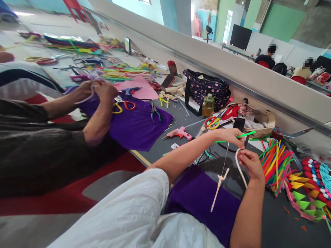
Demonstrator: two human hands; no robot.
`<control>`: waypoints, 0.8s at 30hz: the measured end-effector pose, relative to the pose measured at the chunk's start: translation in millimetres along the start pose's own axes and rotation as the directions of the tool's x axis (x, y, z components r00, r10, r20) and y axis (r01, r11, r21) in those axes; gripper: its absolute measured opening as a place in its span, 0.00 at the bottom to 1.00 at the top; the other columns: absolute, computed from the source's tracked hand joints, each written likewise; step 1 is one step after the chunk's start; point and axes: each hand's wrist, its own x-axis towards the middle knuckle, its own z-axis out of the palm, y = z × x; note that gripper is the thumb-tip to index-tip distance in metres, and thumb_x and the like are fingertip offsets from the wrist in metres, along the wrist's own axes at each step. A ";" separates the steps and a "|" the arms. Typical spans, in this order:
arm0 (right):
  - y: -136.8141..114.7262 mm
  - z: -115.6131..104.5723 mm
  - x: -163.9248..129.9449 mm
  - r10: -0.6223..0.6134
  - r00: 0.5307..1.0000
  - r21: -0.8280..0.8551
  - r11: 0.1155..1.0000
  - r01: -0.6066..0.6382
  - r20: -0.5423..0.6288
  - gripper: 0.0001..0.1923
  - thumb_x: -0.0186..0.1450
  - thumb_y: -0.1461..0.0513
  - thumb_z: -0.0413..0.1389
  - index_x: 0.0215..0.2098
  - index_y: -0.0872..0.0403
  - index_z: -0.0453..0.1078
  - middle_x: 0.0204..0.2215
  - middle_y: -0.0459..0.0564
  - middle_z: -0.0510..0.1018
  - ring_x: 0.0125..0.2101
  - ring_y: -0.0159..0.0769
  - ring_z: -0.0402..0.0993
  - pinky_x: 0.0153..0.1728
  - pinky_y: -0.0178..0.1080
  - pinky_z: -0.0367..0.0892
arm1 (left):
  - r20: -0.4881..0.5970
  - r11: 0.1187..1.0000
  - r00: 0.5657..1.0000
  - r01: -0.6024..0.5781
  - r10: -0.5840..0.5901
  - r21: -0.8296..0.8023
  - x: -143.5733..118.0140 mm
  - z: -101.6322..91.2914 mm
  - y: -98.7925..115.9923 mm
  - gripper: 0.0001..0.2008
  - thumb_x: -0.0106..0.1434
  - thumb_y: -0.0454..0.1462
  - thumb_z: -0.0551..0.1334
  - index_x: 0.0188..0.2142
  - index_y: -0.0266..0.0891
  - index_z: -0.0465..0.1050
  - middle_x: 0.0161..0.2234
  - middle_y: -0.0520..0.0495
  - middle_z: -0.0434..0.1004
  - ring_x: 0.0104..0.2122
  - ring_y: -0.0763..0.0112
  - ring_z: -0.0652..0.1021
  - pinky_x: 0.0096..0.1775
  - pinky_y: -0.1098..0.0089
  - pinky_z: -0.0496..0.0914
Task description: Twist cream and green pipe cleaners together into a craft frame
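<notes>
Head view, centre right of the frame: left hand pinches one green chenille stem; right hand pinches one cream chenille stem above one purple felt cloth on the bench.

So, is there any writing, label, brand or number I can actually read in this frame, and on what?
None can be read.
Yellow bottle: no readable label.
Pink glue gun: any marking is too small to read.
Small screen standing far up the table: too blurred to read.
Left hand and right hand hold a cream pipe cleaner, which bears no text.
</notes>
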 end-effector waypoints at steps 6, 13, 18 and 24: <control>21.2 27.4 14.6 -0.026 0.996 0.323 0.946 -0.003 0.087 0.18 0.47 0.50 0.68 0.26 0.56 0.75 0.18 0.46 0.74 0.13 0.21 0.56 0.13 0.27 0.47 | 0.043 0.998 0.998 -0.035 0.038 -0.060 2.9 0.2 -4.8 0.13 0.49 0.41 0.68 0.24 0.32 0.71 0.21 0.52 0.69 0.24 0.77 0.67 0.27 0.75 0.58; 27.8 43.3 20.2 -0.050 0.985 0.378 0.926 -0.016 0.163 0.19 0.41 0.49 0.69 0.21 0.55 0.73 0.21 0.46 0.73 0.15 0.21 0.57 0.14 0.28 0.47 | 0.032 0.996 0.997 -0.061 0.064 -0.067 4.2 0.3 -4.9 0.12 0.48 0.40 0.70 0.25 0.32 0.72 0.21 0.53 0.70 0.24 0.78 0.68 0.28 0.76 0.61; 22.6 43.0 19.0 -0.099 0.986 0.342 0.938 0.047 0.137 0.12 0.49 0.56 0.66 0.24 0.54 0.72 0.21 0.45 0.74 0.12 0.19 0.51 0.13 0.29 0.44 | 0.024 0.989 0.997 -0.063 0.067 -0.130 2.9 1.3 -5.6 0.10 0.47 0.36 0.70 0.27 0.32 0.73 0.24 0.51 0.74 0.26 0.75 0.72 0.30 0.75 0.64; 18.8 30.8 22.0 -0.098 0.991 0.216 0.970 0.115 -0.087 0.09 0.53 0.58 0.64 0.26 0.55 0.70 0.20 0.44 0.74 0.12 0.20 0.52 0.13 0.29 0.43 | -0.017 0.971 0.993 -0.120 0.119 -0.208 0.3 2.4 -5.0 0.06 0.51 0.33 0.67 0.27 0.32 0.73 0.24 0.51 0.72 0.26 0.77 0.72 0.31 0.75 0.65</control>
